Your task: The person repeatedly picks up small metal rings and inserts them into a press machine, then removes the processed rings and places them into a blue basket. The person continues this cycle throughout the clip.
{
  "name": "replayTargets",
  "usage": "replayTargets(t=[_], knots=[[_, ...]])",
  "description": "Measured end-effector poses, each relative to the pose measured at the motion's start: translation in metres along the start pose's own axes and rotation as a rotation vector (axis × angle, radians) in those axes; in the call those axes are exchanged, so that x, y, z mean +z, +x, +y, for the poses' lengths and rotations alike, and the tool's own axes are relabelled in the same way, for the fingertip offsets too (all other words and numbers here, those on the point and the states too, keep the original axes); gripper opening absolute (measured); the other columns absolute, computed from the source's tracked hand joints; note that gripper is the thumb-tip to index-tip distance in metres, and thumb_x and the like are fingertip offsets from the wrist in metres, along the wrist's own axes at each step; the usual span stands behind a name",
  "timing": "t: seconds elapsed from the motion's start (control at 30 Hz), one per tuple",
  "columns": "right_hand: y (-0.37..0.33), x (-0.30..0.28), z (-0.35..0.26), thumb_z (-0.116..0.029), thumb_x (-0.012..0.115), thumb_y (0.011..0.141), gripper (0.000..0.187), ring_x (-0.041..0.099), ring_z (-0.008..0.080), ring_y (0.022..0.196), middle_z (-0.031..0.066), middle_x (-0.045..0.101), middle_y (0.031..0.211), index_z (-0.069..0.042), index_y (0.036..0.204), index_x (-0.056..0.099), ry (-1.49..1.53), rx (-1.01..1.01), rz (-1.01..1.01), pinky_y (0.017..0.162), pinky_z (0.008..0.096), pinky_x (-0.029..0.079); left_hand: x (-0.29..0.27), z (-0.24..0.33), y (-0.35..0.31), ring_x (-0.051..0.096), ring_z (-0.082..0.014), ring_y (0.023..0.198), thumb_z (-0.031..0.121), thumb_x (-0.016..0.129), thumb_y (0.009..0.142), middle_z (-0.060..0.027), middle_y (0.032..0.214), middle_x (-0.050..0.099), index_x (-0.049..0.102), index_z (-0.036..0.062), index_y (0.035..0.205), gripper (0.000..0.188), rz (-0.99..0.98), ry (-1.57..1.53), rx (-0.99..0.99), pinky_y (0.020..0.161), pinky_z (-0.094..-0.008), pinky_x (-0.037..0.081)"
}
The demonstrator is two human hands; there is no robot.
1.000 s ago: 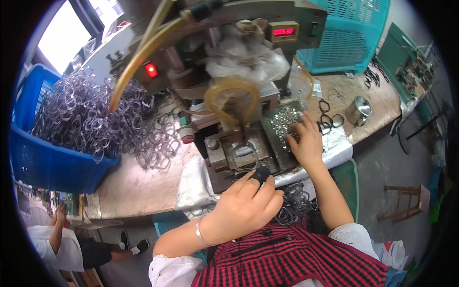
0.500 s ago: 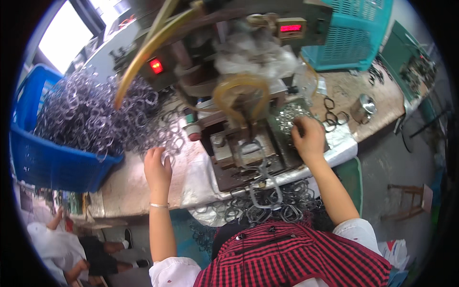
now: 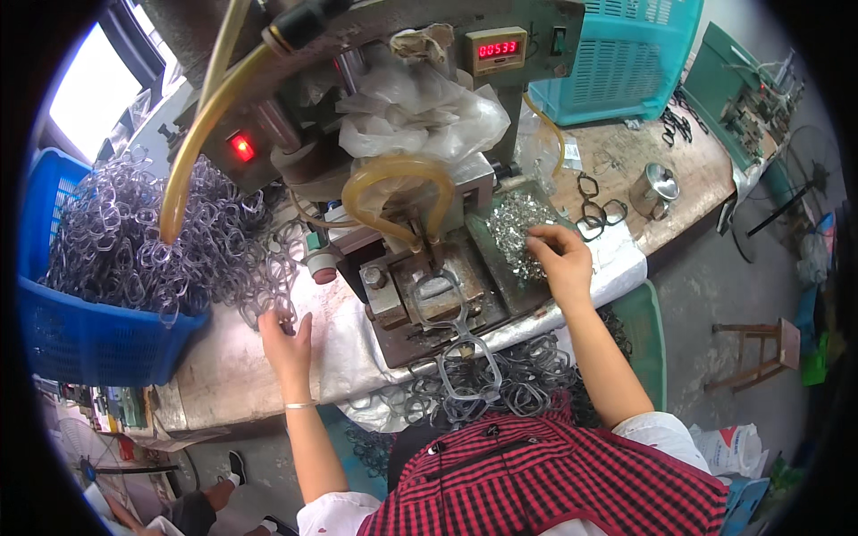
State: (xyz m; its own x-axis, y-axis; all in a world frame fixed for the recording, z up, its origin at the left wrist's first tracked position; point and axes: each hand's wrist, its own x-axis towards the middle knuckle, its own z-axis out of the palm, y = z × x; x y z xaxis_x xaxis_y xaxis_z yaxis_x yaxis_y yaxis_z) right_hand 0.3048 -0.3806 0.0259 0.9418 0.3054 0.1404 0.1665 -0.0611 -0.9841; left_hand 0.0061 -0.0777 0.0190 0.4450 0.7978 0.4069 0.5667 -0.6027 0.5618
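Note:
My left hand (image 3: pixel 288 354) lies at the edge of the loose grey spectacle frames (image 3: pixel 268 290) on the table, fingertips touching them and thumb spread apart. My right hand (image 3: pixel 567 266) is at the heap of small shiny metal pieces (image 3: pixel 511 228) in a dark tray beside the press. Its thumb and forefinger are drawn together at the heap; what lies between them is too small to make out. Between my hands, a translucent grey spectacle frame (image 3: pixel 491 386) sits with one rim on the press fixture (image 3: pixel 465 284) under the yellow tubes, its other rim hanging over the front edge. Neither hand touches it.
A blue basket (image 3: pixel 107 330) piled with grey frames stands at the left. Dark frames (image 3: pixel 592 213) and a metal cup (image 3: pixel 658 190) are on the table at the right, with a turquoise crate (image 3: pixel 617 80) behind. More frames (image 3: pixel 536 371) lie below the table edge, near my lap.
The view has shifted, so the press appears farther left. My left fingertips now reach into the loose frames' edge. My right hand stays at the metal pieces.

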Motion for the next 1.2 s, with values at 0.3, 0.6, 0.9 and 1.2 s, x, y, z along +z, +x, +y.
replayTargets(t=[0.3,0.6,0.9,1.2], knots=[[-0.029,0.054,-0.090,-0.002,0.069,0.081,0.026,0.067,0.0245,0.089,0.0120,0.069,0.092,-0.003,0.106,0.071,0.010,-0.456,-0.263,0.081,0.0333,0.051,-0.073,0.133,-0.030,0.052,-0.0120,0.074,0.019,0.061,0.100,-0.0109,0.092,0.052,0.044,0.0039,0.119,0.030,0.255,-1.316,0.492,0.071,-0.0232,0.054],[-0.043,0.076,-0.110,0.006,0.067,0.084,0.051,0.063,0.0105,0.094,0.0075,0.067,0.099,0.005,0.132,0.048,0.543,-0.071,-0.432,0.087,0.0249,0.048,-0.054,0.175,0.029,0.062,-0.0211,0.092,0.014,0.058,0.101,-0.0175,0.106,0.063,0.055,-0.0026,0.117,0.023,0.143,-0.961,0.742,0.084,-0.0335,0.055],[-0.056,0.070,-0.114,0.000,0.060,0.088,0.048,0.067,0.0199,0.101,0.0137,0.069,0.107,0.002,0.135,0.048,0.481,-0.101,-0.395,0.094,0.0303,0.048,-0.062,0.188,0.022,0.063,-0.0254,0.092,0.011,0.053,0.103,-0.0197,0.106,0.063,0.055,0.0015,0.113,0.014,0.008,-0.995,0.736,0.078,-0.0394,0.061],[0.000,-0.004,-0.007,-0.010,0.074,0.076,0.015,0.058,0.0367,0.118,0.0167,0.067,0.113,-0.004,0.091,0.072,-0.842,-0.631,-0.002,0.095,0.0455,0.048,-0.009,0.199,-0.027,0.052,-0.0168,0.066,0.008,0.077,0.071,-0.0086,0.109,0.067,0.072,0.0125,0.107,0.037,-0.061,-0.326,1.288,0.056,-0.0283,0.047]])
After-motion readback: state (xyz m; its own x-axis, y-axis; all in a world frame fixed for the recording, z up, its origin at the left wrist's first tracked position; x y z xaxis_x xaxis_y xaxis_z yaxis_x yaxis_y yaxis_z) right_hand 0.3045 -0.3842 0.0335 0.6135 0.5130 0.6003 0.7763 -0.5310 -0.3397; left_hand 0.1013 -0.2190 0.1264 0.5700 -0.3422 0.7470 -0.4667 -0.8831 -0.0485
